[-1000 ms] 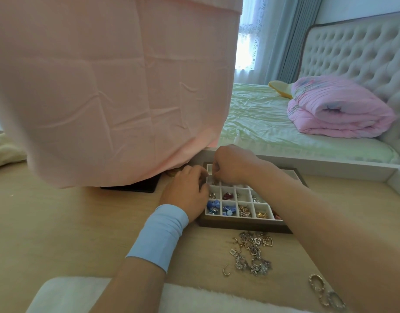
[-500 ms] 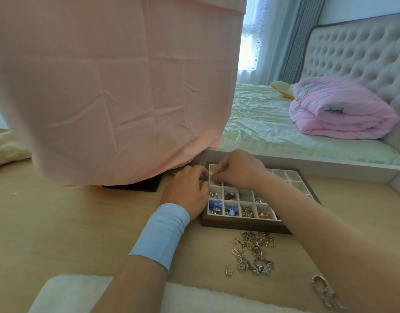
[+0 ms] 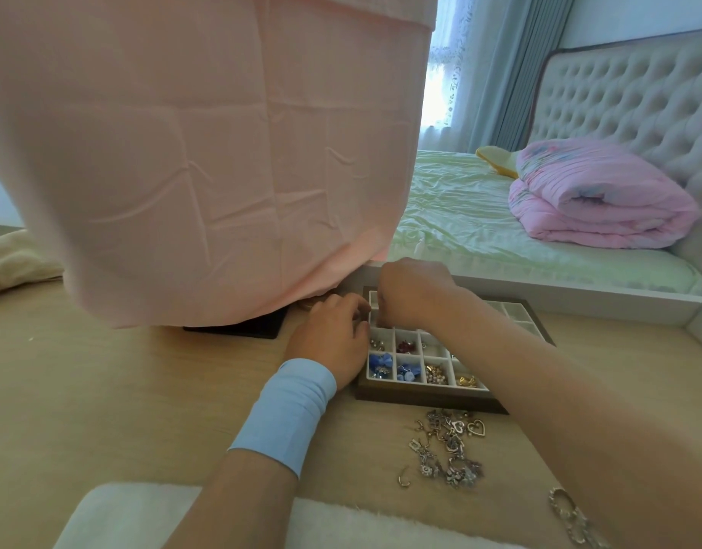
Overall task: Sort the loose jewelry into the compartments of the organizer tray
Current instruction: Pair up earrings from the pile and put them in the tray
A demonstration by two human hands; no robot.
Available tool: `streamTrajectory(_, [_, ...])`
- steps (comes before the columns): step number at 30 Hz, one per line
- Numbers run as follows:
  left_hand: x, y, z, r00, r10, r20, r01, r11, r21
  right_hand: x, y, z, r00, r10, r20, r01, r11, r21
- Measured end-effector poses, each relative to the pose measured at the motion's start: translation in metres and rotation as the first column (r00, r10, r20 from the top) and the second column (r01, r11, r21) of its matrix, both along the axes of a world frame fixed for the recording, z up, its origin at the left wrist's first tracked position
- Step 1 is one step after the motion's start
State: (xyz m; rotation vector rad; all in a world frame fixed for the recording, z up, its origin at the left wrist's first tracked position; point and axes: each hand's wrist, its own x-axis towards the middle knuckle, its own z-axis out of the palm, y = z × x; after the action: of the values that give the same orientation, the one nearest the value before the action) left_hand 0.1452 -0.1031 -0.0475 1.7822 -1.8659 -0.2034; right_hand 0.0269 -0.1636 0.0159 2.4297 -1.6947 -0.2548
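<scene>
Hands meet over the organizer tray [image 3: 428,402], which sits toward the far edge of the counter [image 3: 103,390], just beside the draped pink cloth [image 3: 206,152]. The left hand [image 3: 333,338], with a blue cuff [image 3: 286,414] at the wrist, lies at the tray's left rim, fingers curled in toward the right. The right hand [image 3: 410,295] hovers knuckles-up over the far-left compartments, fingertips tucked down out of sight. Are they pinching a piece between them? Likely, but I cannot tell, because whatever is there hides under the knuckles. The tray's near row is filling: blue pieces [image 3: 381,364] in two cells, a pearly cluster [image 3: 434,374], something gold [image 3: 466,380], and red stones [image 3: 406,345] one row back. The loose jewelry [image 3: 448,449] waits in a tangled heap on the counter just in front of the tray's near wall. An open heart pendant [image 3: 477,427] sits at its right fringe, a little hook [image 3: 404,479] lies apart toward the near edge, and a chunky chain [image 3: 571,517] is off by the near-right corner. My read: these bits are featherlight, hard and slippery, and the hooks and links will snag, so lifting one may drag its neighbours. The best bet is a fingertip pinch on a solid part, such as a pendant's frame or a hook's bend, teasing it free of the heap first. Plenty of sorting remains.
</scene>
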Motion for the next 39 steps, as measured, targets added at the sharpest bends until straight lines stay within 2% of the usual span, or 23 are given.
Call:
streamTrajectory(5, [0.0,0.001,0.002,1.0,-0.004,-0.012,0.004,1.0,0.011,0.012,-0.001,0.011,0.996,-0.045,-0.08,0.057,0.987,0.152])
streamTrajectory(12, [0.002,-0.001,0.001,0.999,-0.001,-0.047,0.003,0.999,0.035,0.004,-0.006,0.011,0.991,0.104,-0.08,-0.078,0.958,0.274])
streamTrajectory(15, [0.002,-0.001,0.0,0.999,-0.006,-0.043,0.008,0.999,0.044,-0.001,-0.009,0.006,0.997,0.065,0.038,-0.072,0.967,0.243])
streamTrajectory(19, [0.001,-0.001,-0.002,0.999,-0.023,-0.039,0.025,0.998,0.053,-0.005,-0.016,0.0,0.98,-0.028,0.197,0.011,0.996,0.085])
streamTrajectory(24, [0.001,0.0,-0.001,0.997,-0.062,-0.054,0.066,0.996,0.066,-0.016,-0.018,-0.001,0.955,-0.048,0.291,-0.03,0.966,0.258])
streamTrajectory(31, [0.0,-0.001,-0.002,0.997,-0.055,-0.052,0.059,0.995,0.076,-0.022,-0.016,-0.004,0.94,0.017,0.34,-0.125,0.946,0.298])
streamTrajectory(34, [0.0,-0.001,-0.002,0.998,-0.05,-0.047,0.053,0.996,0.075,-0.019,-0.014,0.001,0.961,0.028,0.274,-0.113,0.948,0.298])
streamTrajectory(39, [0.0,-0.001,-0.001,0.998,-0.039,-0.047,0.043,0.996,0.077,-0.003,-0.011,0.008,0.993,0.118,-0.016,-0.111,0.965,0.237])
